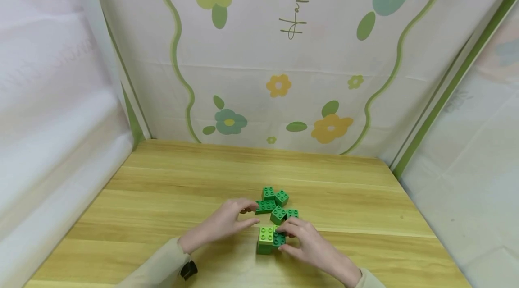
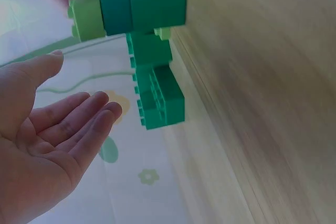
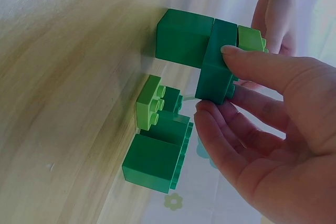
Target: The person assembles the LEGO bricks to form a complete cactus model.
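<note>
A small stack of toy building bricks stands on the table. Its base is a green brick (image 3: 184, 38), with a darker green brick (image 3: 214, 66) across it that overhangs to the right. On top at the left sits a light green brick (image 1: 266, 234). My right hand (image 1: 306, 242) pinches the overhanging end of the darker green brick between thumb and fingers. To the left of the stack, my left hand (image 1: 229, 219) is held apart from it, fingers loosely extended and holding nothing. A flat light green brick (image 3: 149, 102) lies just beyond the stack, mostly hidden in the head view.
Several loose green bricks lie behind the stack, among them a long brick (image 1: 265, 207), a square brick (image 1: 268, 192) and a tilted one (image 1: 278, 214). The wooden table (image 1: 194, 171) is enclosed by a flowered cloth (image 1: 259, 53) at the back and cloth at both sides.
</note>
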`<state>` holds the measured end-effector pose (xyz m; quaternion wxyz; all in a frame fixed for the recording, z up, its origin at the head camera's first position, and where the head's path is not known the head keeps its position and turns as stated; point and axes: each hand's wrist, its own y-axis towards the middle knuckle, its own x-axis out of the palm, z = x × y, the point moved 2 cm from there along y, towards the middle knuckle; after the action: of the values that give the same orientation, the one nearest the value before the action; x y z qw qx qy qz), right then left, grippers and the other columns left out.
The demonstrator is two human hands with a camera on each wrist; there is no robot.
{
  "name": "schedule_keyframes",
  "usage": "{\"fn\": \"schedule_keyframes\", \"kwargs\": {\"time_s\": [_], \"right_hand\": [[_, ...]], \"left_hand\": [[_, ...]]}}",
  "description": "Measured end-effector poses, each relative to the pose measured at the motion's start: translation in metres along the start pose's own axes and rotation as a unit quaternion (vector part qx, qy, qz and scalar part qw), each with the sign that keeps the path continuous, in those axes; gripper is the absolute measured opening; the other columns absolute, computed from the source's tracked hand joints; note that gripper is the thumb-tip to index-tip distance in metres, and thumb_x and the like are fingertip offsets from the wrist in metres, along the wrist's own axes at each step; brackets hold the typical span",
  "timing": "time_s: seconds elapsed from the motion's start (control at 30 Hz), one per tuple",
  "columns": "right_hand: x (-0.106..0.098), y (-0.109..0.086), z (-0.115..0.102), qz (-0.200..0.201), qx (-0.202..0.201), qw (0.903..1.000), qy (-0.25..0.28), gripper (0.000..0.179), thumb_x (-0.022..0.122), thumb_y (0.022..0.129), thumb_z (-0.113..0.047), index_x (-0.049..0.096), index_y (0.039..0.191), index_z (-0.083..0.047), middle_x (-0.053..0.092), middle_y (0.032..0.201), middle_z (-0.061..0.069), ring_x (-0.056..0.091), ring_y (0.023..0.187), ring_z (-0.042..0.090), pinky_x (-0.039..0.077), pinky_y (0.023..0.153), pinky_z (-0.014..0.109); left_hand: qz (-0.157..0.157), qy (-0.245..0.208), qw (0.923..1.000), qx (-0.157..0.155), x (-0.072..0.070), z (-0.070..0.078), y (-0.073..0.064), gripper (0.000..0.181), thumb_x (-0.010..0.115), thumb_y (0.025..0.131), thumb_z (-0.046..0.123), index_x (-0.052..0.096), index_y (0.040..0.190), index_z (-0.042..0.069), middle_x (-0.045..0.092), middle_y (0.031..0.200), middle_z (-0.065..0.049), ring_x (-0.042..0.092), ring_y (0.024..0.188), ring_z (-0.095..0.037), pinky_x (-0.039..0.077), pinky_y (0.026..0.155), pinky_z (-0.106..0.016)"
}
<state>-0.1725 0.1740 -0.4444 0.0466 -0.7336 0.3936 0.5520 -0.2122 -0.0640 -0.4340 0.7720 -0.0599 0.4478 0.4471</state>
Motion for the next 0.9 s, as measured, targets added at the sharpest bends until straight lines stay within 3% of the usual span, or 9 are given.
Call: {"fn": "schedule_keyframes", "kwargs": {"time_s": [0.53, 0.73, 0.9], "right_hand": [[-0.001, 0.002, 0.000, -0.007, 0.007, 0.9999, 0.014, 0.032, 0.078, 0.083, -0.013, 0.067, 0.112, -0.005, 0.067, 0.104, 0.003, 0.065, 0.087, 0.011, 0.059, 0.074, 0.021], [0.000, 0.001, 0.000, -0.011, 0.006, 0.9998, 0.014, 0.032, 0.078, 0.082, -0.013, 0.067, 0.111, -0.005, 0.067, 0.103, 0.004, 0.066, 0.087, 0.011, 0.060, 0.074, 0.021], [0.000, 0.001, 0.000, -0.011, 0.016, 0.9997, 0.013, 0.034, 0.079, 0.081, -0.013, 0.067, 0.111, -0.006, 0.067, 0.104, 0.003, 0.065, 0.087, 0.009, 0.059, 0.074, 0.021]], "left_hand": [[-0.030, 0.004, 0.9994, -0.014, 0.008, -0.032, 0.023, 0.033, 0.072, 0.088, 0.009, 0.065, 0.116, -0.007, 0.072, 0.110, -0.021, 0.070, 0.099, -0.033, 0.060, 0.087, -0.041], [-0.051, 0.022, 0.9975, -0.044, 0.012, -0.036, 0.031, 0.036, 0.074, 0.086, 0.010, 0.065, 0.118, -0.004, 0.071, 0.115, -0.018, 0.069, 0.104, -0.031, 0.060, 0.090, -0.038], [-0.053, 0.042, 0.9964, -0.051, 0.018, -0.040, 0.037, 0.035, 0.075, 0.084, 0.008, 0.066, 0.116, -0.003, 0.072, 0.112, -0.017, 0.069, 0.102, -0.030, 0.060, 0.089, -0.036]]}}
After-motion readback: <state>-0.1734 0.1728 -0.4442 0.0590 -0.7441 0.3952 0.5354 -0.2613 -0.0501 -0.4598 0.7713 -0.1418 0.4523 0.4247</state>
